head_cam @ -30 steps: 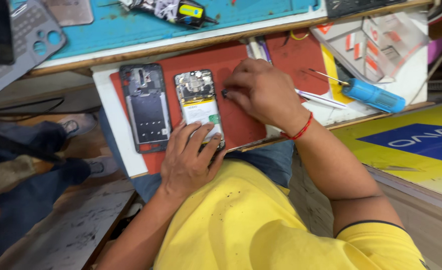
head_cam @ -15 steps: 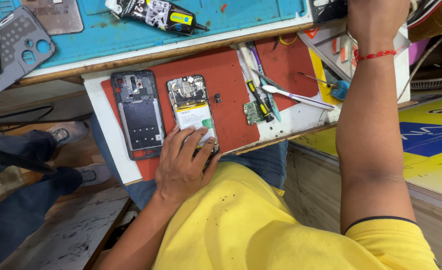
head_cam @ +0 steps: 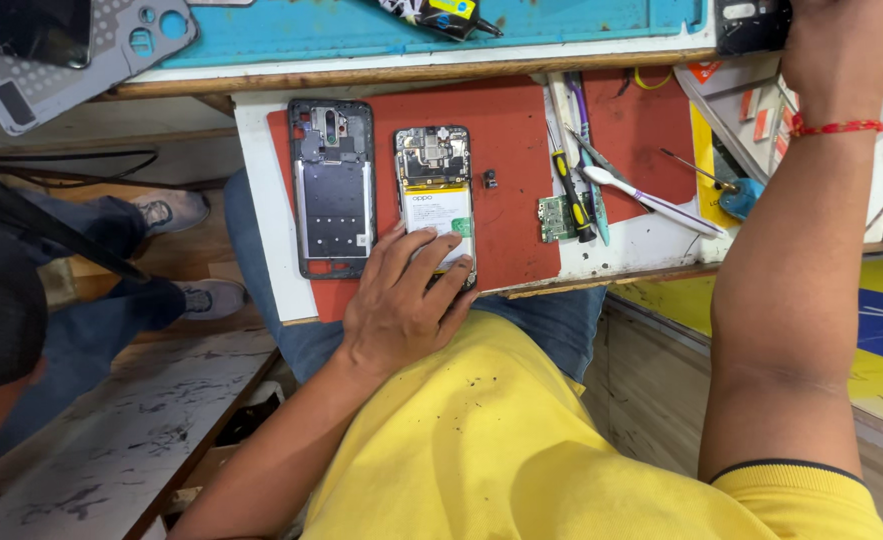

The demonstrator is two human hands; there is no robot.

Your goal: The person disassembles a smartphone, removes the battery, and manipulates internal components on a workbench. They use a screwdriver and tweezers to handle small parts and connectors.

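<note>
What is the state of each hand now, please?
Left hand: open, fingers spread flat on the opened phone, pressing it down.
Right hand: reaching up to a black object; grip cannot be told.

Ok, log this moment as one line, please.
left hand: fingers resting on opened phone | right hand: reached up to table's far right edge | back frame: beside phone on red mat
</note>
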